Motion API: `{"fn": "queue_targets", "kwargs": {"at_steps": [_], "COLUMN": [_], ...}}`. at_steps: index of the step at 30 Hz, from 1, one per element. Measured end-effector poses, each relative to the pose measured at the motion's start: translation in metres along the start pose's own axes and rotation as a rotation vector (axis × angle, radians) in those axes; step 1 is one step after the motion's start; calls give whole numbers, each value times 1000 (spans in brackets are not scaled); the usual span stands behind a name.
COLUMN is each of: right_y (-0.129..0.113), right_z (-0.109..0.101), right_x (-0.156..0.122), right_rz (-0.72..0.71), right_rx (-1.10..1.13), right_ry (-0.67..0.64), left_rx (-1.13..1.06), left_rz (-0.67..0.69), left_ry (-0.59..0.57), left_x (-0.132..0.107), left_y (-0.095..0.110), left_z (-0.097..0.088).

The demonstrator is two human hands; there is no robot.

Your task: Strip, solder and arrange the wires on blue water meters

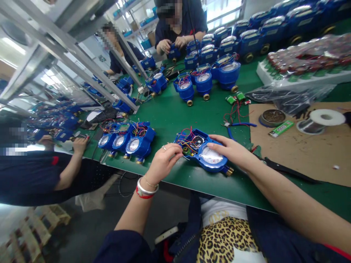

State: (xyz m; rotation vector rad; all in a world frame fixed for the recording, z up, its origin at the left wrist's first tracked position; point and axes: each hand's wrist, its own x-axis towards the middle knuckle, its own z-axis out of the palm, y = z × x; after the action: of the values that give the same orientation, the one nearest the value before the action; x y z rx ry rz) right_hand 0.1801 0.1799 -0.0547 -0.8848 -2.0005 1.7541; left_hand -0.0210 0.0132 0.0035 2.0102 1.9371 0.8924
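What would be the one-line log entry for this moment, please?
left hand: fingertips at wires of blue meter | right hand: flat on its dial | surface: green table

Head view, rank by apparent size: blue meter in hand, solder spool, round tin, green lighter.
1. blue meter, also nearest the camera.
2. solder spool.
3. round tin.
4. green lighter, about tin's length but slimmer.

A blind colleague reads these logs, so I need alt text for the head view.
An open blue water meter lies on a green table; the left hand pinches its coloured wires and the right hand rests on its dial. More blue meters and other people surround it.
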Motion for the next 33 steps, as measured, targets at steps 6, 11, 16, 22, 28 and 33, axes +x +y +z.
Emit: {"fn": "queue_targets", "kwargs": {"at_steps": [6, 11, 16, 22, 28, 33], "right_y": [1, -1, 3, 6, 3, 3], "right_z": [2, 1, 1, -1, 0, 1], "right_x": [-2, -4, -1, 2, 1, 0], "right_rz": [-20, -21, 17, 54, 35, 45], "right_rx": [-20, -52, 21, 57, -23, -34], "right_ry": [-4, -5, -43, -44, -41, -35], "left_rx": [-27, -133, -361, -428, -484, -419], "left_rz": [-74, -228, -366, -362, -420, -406], "left_ry": [-43, 95, 147, 188, 301, 332], "left_x": [3, 3, 3, -2, -3, 9], "left_y": [11, 15, 18, 24, 31, 42], "left_z": [-1, 7, 17, 22, 20, 7]}}
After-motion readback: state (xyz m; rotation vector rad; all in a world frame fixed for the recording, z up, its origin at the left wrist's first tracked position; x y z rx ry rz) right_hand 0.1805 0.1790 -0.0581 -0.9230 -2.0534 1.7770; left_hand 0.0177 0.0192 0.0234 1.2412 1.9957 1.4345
